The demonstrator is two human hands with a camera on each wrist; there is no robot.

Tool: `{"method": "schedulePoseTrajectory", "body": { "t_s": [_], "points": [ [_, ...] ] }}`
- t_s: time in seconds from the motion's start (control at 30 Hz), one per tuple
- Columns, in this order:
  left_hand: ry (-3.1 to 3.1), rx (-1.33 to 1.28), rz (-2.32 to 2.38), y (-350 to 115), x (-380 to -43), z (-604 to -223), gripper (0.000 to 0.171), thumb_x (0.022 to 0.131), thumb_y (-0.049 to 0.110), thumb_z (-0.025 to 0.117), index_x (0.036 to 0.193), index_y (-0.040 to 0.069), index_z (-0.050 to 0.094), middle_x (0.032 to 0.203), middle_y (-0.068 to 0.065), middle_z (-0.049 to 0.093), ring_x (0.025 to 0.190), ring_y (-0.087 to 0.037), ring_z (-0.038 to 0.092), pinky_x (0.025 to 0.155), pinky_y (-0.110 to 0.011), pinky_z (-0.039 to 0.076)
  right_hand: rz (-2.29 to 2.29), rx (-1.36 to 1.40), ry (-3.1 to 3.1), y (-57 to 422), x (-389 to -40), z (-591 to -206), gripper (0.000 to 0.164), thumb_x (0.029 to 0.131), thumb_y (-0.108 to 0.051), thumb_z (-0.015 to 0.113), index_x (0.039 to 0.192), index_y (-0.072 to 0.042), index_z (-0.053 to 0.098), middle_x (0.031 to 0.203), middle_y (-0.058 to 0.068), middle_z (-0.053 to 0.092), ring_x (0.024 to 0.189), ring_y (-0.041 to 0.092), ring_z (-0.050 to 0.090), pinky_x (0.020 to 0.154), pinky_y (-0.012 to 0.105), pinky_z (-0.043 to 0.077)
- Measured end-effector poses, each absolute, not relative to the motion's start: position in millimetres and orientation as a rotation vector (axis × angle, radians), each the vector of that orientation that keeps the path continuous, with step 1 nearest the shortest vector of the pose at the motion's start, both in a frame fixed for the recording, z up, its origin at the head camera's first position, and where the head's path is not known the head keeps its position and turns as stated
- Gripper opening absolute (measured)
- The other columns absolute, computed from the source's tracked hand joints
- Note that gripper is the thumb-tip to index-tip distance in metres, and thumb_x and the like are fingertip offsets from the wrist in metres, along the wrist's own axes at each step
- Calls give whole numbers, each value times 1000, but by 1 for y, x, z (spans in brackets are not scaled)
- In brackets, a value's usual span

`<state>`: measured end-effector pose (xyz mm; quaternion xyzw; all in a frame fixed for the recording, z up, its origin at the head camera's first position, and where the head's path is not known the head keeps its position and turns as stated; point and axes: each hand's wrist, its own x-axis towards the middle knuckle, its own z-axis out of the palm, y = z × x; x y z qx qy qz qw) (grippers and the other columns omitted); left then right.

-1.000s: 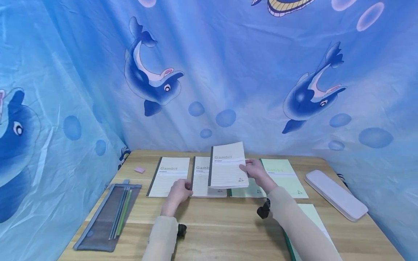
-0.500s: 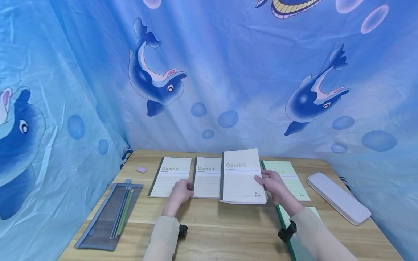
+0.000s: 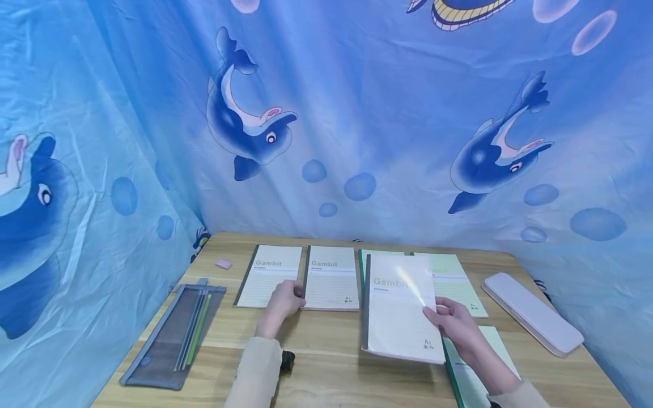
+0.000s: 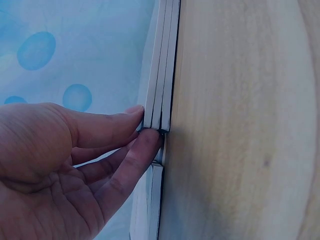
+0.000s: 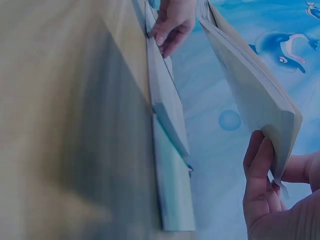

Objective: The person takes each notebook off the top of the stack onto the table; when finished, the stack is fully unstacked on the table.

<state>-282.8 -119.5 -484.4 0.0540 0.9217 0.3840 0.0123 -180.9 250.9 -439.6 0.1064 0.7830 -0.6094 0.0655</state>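
My right hand [image 3: 456, 326] pinches the right edge of a cream "Gambit" notebook [image 3: 395, 317] with a dark spine. The notebook is raised and tilted above the table, and its thick page edge [image 5: 262, 82] shows in the right wrist view. My left hand [image 3: 282, 303] has its thumb and fingers at the near left corner of a stack of cream notebooks [image 3: 333, 283]. Several layers of that stack [image 4: 161, 70] show in the left wrist view, the thumb at the top cover and a finger against the corner. Another cream notebook [image 3: 270, 275] lies left of it.
Behind the raised notebook lies a partly covered green notebook [image 3: 382, 251]. Right of it are another green notebook [image 3: 454, 277] and a nearer one [image 3: 471, 374] beneath my right arm. A pale case [image 3: 533, 314] lies far right; a mesh pouch [image 3: 163, 340] with pencils and a pink eraser [image 3: 223, 264] left.
My right hand has brought the cream notebook away from above the stack, rightward and closer to me. The stack beneath is uncovered. My left hand stays at the stack's corner.
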Motion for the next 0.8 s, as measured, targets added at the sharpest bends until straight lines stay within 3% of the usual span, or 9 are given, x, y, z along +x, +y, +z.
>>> {"method": "schedulePoseTrajectory", "body": {
  "t_s": [0.23,0.5,0.8],
  "points": [
    [2872,162,1197,-119,-281,-483,27,78,-5,75,104,-5,70,94,-14,68,90,-30,64,82,-46,53,-1827,444,2306,263,-149,-463,59,99,-19,62,139,15,35,101,15,72,88,27,70,76,39,57],
    [2891,190,1171,-121,-281,-485,26,77,-5,75,102,-5,70,93,-14,67,90,-31,63,82,-47,53,-1764,274,2225,273,-124,-484,67,100,-21,61,136,25,27,100,15,72,93,31,70,80,45,58],
    [2897,192,1169,-120,-283,-486,30,77,-5,76,106,-7,69,94,-14,68,91,-32,64,83,-47,53,-1525,388,2431,265,-113,-498,68,97,-24,65,132,26,35,106,25,68,107,50,60,86,62,50]
  ]
}}
